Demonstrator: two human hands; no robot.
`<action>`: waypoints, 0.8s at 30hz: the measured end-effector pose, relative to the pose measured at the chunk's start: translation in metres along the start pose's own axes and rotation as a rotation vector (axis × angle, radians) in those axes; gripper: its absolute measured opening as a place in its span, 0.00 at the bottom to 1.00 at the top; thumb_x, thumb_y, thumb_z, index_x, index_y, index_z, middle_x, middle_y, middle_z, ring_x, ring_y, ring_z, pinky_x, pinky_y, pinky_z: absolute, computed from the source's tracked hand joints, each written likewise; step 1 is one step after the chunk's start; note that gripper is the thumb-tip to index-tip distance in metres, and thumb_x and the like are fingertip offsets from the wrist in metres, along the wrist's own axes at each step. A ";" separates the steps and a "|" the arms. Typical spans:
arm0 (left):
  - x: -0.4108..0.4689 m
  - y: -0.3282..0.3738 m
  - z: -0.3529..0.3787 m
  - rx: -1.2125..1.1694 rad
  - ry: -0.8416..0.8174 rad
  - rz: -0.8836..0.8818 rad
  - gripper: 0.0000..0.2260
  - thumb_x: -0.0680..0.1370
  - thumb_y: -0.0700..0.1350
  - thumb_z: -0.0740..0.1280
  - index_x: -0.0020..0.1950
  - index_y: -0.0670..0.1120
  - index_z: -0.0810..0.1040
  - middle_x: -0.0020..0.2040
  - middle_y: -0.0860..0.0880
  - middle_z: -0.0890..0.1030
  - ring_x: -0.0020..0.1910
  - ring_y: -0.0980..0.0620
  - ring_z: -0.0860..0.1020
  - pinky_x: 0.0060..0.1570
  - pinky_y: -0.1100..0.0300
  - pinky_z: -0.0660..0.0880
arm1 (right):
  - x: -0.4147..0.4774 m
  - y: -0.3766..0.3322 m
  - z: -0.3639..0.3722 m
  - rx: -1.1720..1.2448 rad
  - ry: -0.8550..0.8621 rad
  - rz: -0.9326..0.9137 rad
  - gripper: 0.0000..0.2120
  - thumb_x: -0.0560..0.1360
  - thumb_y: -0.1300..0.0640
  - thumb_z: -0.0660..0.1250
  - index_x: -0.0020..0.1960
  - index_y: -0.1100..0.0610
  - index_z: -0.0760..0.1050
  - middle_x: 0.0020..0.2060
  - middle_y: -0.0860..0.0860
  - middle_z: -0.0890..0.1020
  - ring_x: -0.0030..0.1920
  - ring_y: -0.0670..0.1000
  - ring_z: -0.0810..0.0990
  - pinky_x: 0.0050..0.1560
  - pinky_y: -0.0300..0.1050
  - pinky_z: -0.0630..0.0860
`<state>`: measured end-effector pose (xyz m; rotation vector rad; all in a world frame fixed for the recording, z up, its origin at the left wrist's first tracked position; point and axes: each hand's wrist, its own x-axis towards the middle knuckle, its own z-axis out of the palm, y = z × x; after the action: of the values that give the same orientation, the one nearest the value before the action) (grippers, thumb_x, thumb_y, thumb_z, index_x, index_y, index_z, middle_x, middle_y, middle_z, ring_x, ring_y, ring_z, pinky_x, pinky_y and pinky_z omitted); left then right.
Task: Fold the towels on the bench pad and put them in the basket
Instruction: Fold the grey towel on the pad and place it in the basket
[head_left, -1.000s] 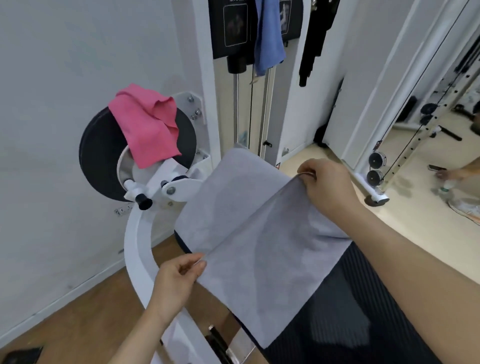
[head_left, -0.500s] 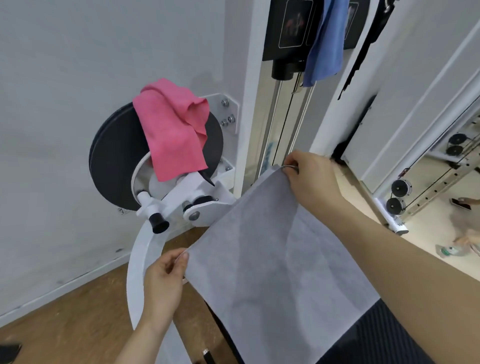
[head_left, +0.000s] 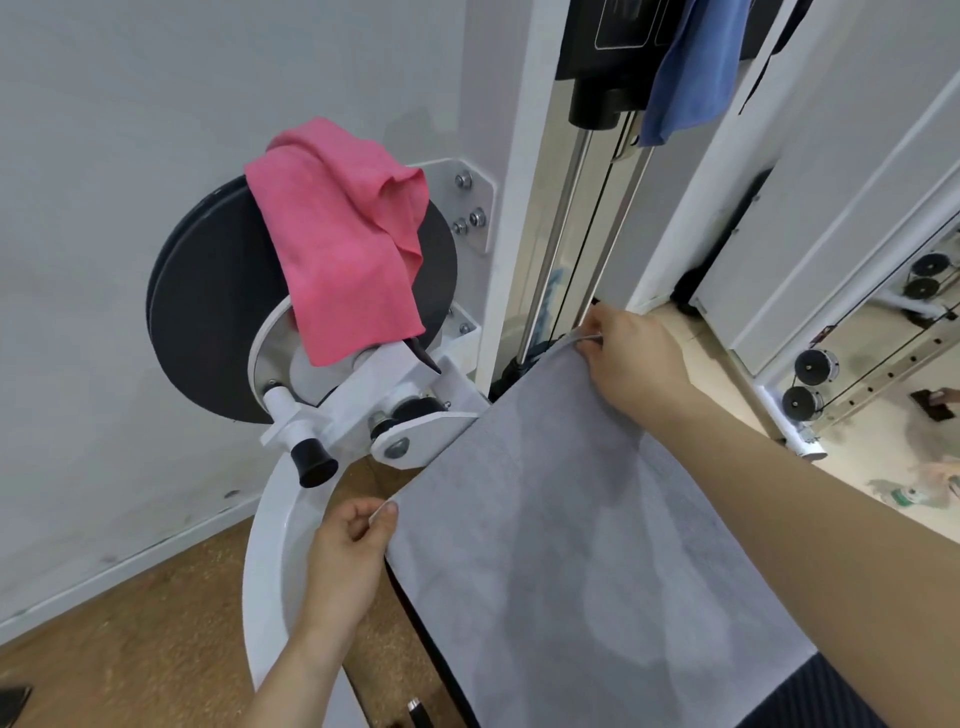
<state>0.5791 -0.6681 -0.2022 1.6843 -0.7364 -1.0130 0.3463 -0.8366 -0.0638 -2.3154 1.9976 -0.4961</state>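
A grey towel (head_left: 582, 545) lies spread flat over the dark ribbed bench pad (head_left: 810, 696). My left hand (head_left: 348, 551) pinches its near-left corner. My right hand (head_left: 628, 353) pinches its far corner, close to the machine's steel guide rods. A pink towel (head_left: 337, 244) hangs crumpled over the black round plate (head_left: 208, 306) of the machine, to the upper left of my hands. A blue towel (head_left: 691, 67) hangs from the weight stack housing at the top. No basket is in view.
The white curved machine frame (head_left: 270, 571) runs down past my left wrist, with a black knob (head_left: 310, 465) sticking out. Steel guide rods (head_left: 561, 228) rise behind the towel. A white wall is at the left, brown floor below, a mirror with pulleys (head_left: 815, 366) at right.
Both hands carried the folded-over edge of the grey towel away from me toward the machine, so it now lies flat over the pad. The camera moved closer and left.
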 end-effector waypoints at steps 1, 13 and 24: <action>0.001 -0.001 0.000 -0.012 -0.010 -0.012 0.03 0.78 0.45 0.68 0.46 0.47 0.80 0.45 0.48 0.84 0.47 0.49 0.82 0.53 0.51 0.77 | 0.002 0.000 0.000 0.019 -0.021 0.021 0.06 0.77 0.56 0.61 0.52 0.55 0.75 0.47 0.56 0.81 0.48 0.58 0.76 0.40 0.46 0.67; -0.014 0.010 -0.007 -0.150 0.104 0.025 0.05 0.72 0.38 0.74 0.44 0.45 0.81 0.45 0.46 0.83 0.49 0.45 0.81 0.53 0.49 0.78 | -0.006 -0.001 -0.019 0.300 0.071 0.086 0.02 0.72 0.56 0.70 0.45 0.52 0.79 0.41 0.48 0.81 0.46 0.52 0.79 0.45 0.47 0.75; -0.068 0.073 -0.066 -0.316 -0.069 0.170 0.05 0.64 0.46 0.74 0.37 0.48 0.84 0.34 0.48 0.84 0.34 0.52 0.80 0.35 0.65 0.79 | -0.123 0.000 -0.160 0.776 -0.042 0.115 0.03 0.71 0.62 0.73 0.43 0.56 0.82 0.34 0.54 0.77 0.25 0.39 0.70 0.27 0.26 0.65</action>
<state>0.6059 -0.6051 -0.1042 1.2992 -0.7100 -1.0127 0.2892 -0.6890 0.0619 -1.7025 1.5116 -0.9840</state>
